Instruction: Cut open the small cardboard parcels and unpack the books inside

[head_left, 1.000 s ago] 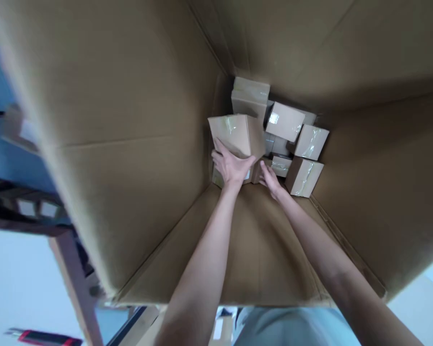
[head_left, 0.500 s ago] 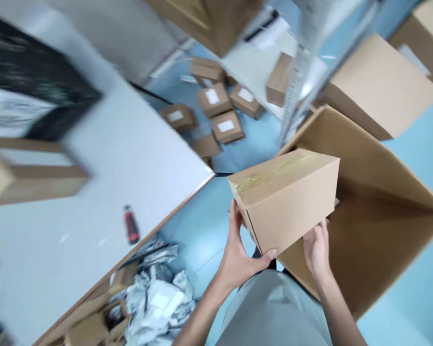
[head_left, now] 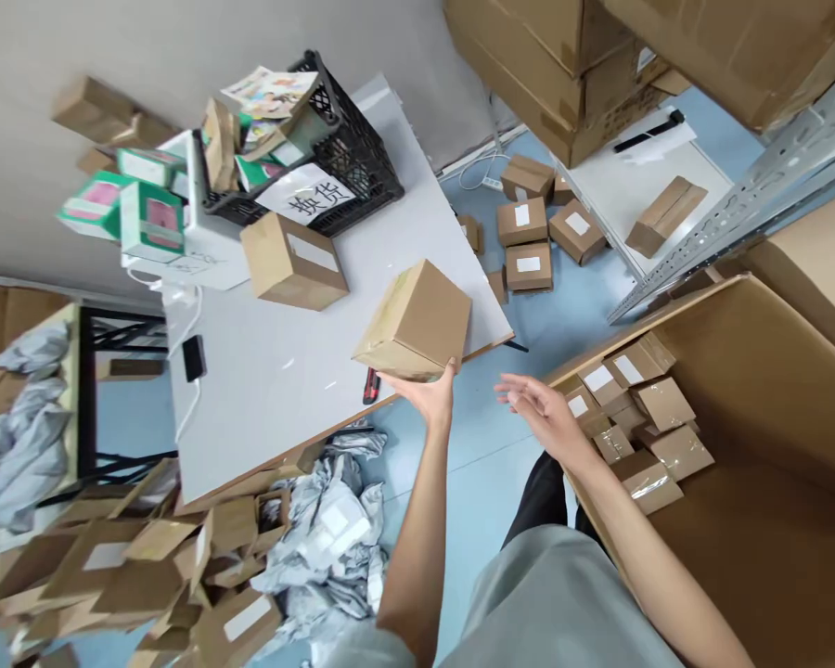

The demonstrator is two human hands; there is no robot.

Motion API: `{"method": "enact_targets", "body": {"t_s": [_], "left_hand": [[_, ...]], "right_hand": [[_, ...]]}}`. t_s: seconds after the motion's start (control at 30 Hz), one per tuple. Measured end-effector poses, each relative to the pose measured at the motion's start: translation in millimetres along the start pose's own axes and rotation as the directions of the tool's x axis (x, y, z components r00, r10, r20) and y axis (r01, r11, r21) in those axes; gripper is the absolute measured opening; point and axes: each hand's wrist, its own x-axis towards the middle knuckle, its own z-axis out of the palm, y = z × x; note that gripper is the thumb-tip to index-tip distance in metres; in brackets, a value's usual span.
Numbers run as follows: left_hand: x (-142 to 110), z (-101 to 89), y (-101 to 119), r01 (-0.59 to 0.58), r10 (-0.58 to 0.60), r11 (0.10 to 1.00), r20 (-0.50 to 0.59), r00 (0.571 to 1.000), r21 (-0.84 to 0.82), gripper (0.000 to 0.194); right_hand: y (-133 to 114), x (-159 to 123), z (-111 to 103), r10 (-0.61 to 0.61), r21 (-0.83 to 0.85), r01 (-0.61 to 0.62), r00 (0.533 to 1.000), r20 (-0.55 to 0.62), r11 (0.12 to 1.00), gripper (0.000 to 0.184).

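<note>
My left hand [head_left: 428, 397] grips a taped cardboard box [head_left: 428, 315] by its near end, over the corner of the white table [head_left: 250, 390]. Whether the box touches the tabletop, I cannot tell. My right hand [head_left: 539, 413] is off the box, fingers apart and holding nothing, between the table and a large open carton [head_left: 772, 390]. Inside that carton lie several small boxes [head_left: 668, 404], some with white labels. A red and black box cutter [head_left: 371, 386] lies at the table edge just below the held box. Another labelled box [head_left: 296, 262] sits farther back on the table.
A black crate [head_left: 348, 139] with papers and packs stands at the table's back, beside green boxes [head_left: 151, 218]. Grey plastic bags [head_left: 334, 520] and opened cartons [head_left: 97, 557] are piled below the table. A metal rack [head_left: 751, 176] rises at right; several boxes [head_left: 529, 264] lie on the floor.
The box has moved left from above the large carton to the table corner. My right hand has let go of it and stays behind. The view has turned left.
</note>
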Motion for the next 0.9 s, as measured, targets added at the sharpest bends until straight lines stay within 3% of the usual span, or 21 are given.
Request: {"method": "enact_targets", "body": {"t_s": [0.1,0.17,0.2,0.23,0.3,0.37,0.43,0.47,0.53,0.63,0.7,0.77,0.83,0.9], "left_hand": [[19,15.7,7,0.182,-0.186,0.981,-0.078,0.979,-0.061,0.138],[14,17.8,14,0.184,-0.184,0.979,-0.003,0.983,-0.086,0.136],[6,16.8,17,0.15,-0.147,0.985,0.045,0.988,-0.088,0.138],[-5,15.0,21,0.103,-0.101,0.992,0.027,0.995,-0.078,0.14],[-35,10.9,31,-0.101,0.102,0.995,-0.027,0.994,0.023,0.143],[-72,11.4,46,-0.342,0.344,0.938,-0.027,0.939,0.062,0.133],[-116,22.3,63,-0.517,0.515,0.856,0.14,0.846,-0.027,0.122],[-138,32.9,71,-0.585,0.593,0.804,0.241,0.768,-0.11,0.114],[-180,64.3,86,-0.663,0.709,0.697,0.408,0.575,-0.275,0.096],[-219,127.1,98,-0.699,0.755,0.604,0.556,0.348,-0.383,0.081],[-227,170.2,104,-0.729,0.743,0.562,0.626,0.237,-0.392,0.078],[-226,210.1,111,-0.764,0.722,0.52,0.675,0.153,-0.382,0.077],[-222,246.6,118,-0.794,0.702,0.485,0.705,0.103,-0.367,0.075],[-219,280.6,124,-0.812,0.684,0.467,0.725,0.081,-0.35,0.074]], "right_hand": [[20,-27,-8,0.06,0.019,-0.059,0.996,-0.065,0.998,0.044],[39,-46,-16,0.106,0.058,-0.099,0.985,-0.136,0.993,0.044],[48,-56,-20,0.132,0.086,-0.118,0.976,-0.172,0.989,0.044],[58,-65,-26,0.157,0.114,-0.135,0.965,-0.21,0.984,0.045],[74,-83,-43,0.198,0.16,-0.154,0.931,-0.308,0.975,0.044],[87,-100,-68,0.221,0.17,-0.161,0.872,-0.437,0.972,0.044],[96,-119,-99,0.215,0.129,-0.171,0.797,-0.565,0.977,0.045],[99,-129,-117,0.2,0.091,-0.183,0.757,-0.622,0.979,0.045],[102,-149,-156,0.146,-0.017,-0.225,0.688,-0.711,0.974,0.046],[105,-177,-220,0.025,-0.251,-0.334,0.643,-0.765,0.909,0.049],[102,-196,-267,-0.099,-0.463,-0.428,0.643,-0.759,0.776,0.052],[90,-214,-317,-0.255,-0.664,-0.493,0.66,-0.706,0.562,0.055],[70,-226,-369,-0.354,-0.765,-0.55,0.679,-0.643,0.336,0.059],[46,-228,-421,-0.358,-0.802,-0.585,0.728,-0.584,0.119,0.071]]}}
